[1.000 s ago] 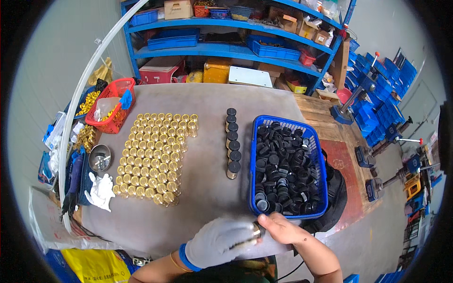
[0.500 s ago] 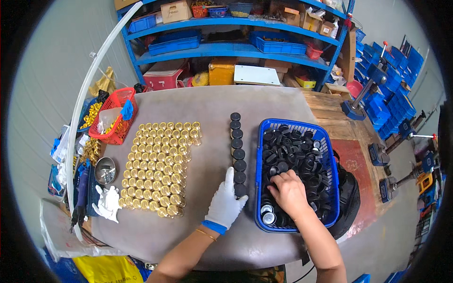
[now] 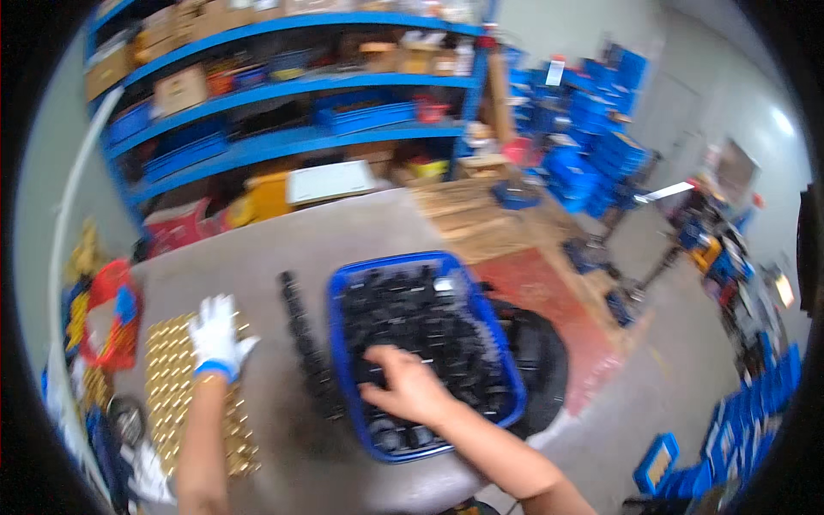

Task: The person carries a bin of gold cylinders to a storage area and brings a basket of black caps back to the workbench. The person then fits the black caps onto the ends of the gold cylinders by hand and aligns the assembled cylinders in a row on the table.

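Note:
My left hand, in a white glove, is open with fingers stretched out above the far part of the block of gold-coloured round pieces. Whether it touches them is blurred. My bare right hand hovers over a blue plastic basket filled with loose black caps. Its thumb and forefinger stand apart, and I see nothing between them. Between the gold pieces and the basket runs a row of black-topped round pieces.
A red basket and a white glove are at the left table edge. A black bag lies against the blue basket's right side. Blue shelving stands behind the table, with clamp-like tools on its right.
The view has swung right and blurred. My left hand has left the black-topped row and moved left over the gold pieces. My right hand stays at the basket, its fingers now spread apart.

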